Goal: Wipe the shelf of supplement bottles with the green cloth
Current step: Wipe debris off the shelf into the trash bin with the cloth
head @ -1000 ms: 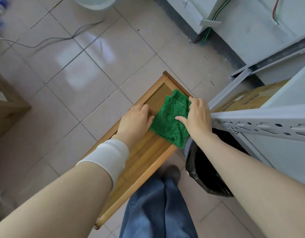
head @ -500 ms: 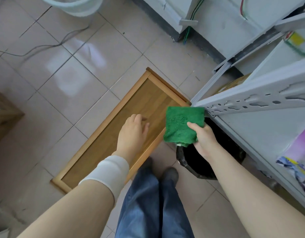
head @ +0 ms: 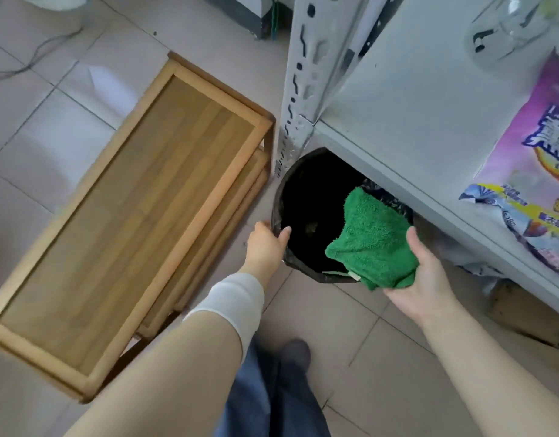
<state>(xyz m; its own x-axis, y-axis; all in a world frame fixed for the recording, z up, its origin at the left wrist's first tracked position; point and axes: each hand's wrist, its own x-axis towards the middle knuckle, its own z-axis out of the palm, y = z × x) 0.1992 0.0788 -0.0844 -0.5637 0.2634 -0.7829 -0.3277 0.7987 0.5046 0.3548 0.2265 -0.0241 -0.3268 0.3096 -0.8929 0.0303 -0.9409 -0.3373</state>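
**Head view, looking down.** Nearest the camera, two legs in blue jeans (head: 271,402) and one dark shoe (head: 295,353) stand on the tiled floor (head: 350,326), on the near side of the black-lined bin (head: 276,197).

The left forearm, with a white sleeve (head: 230,302) at the wrist, reaches to the bin's left rim. There the left hand (head: 267,244) pinches the liner's edge, thumb inside the rim and fingers curled outside it.

The right hand (head: 429,279) lies palm up at the bin's near right rim and holds the green cloth (head: 372,244). The thumb rests against the cloth's right edge; the other fingers lie under the cloth and cannot be seen. The bunched cloth reaches over the rim, above the right part of the bin's dark opening.

Close beside the bin on its left stands a wooden rack (head: 130,222) with a framed plank top; a lower tier shows beneath its right edge. A perforated grey upright (head: 300,74) rises just behind the bin. From it a grey shelf board (head: 413,105) extends rightward and overhangs the bin's far right part.

On that board, well right of the bin, lies a purple printed bag (head: 536,171). Beyond the bag is a clear glass vessel (head: 508,29), blurred. Under the board, right of the bin, sits a brown cardboard box (head: 524,313). Far left of the bin, beyond the rack, a thin cable (head: 29,66) crosses the floor.
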